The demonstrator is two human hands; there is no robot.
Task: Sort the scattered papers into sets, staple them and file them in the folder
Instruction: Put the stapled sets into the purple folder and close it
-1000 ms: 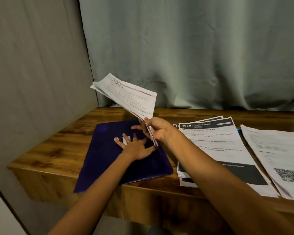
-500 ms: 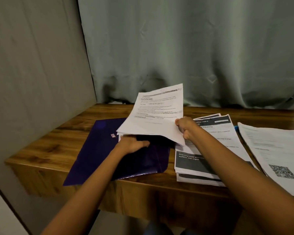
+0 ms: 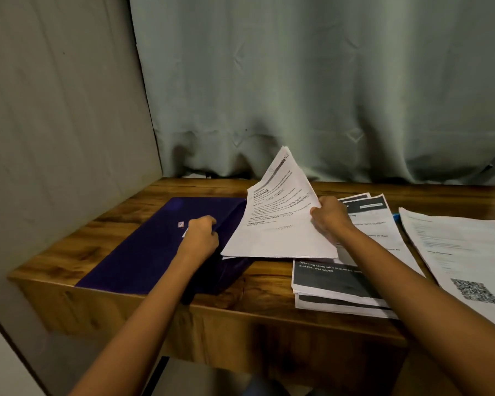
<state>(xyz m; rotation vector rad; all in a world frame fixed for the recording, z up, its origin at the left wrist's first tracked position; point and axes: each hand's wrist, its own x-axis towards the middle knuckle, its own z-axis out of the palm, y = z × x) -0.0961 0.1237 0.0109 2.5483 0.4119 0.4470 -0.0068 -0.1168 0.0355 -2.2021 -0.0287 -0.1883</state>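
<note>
A dark purple folder lies on the left part of the wooden table. My left hand grips the folder's cover near its right side, fingers curled. My right hand holds a set of printed white papers by its right edge. The set tilts up at its far corner, and its lower left edge sits at the folder's right side, beside my left hand. Whether the sheets are inside the folder cannot be seen.
A pile of printed sheets with black bands lies right of the folder under my right forearm. Another white stack with a QR code lies at far right. A wall stands left and a curtain hangs behind the table.
My right hand has brought the paper set down from above the folder to its right side. My left hand went from lying flat on the folder to gripping its cover.
</note>
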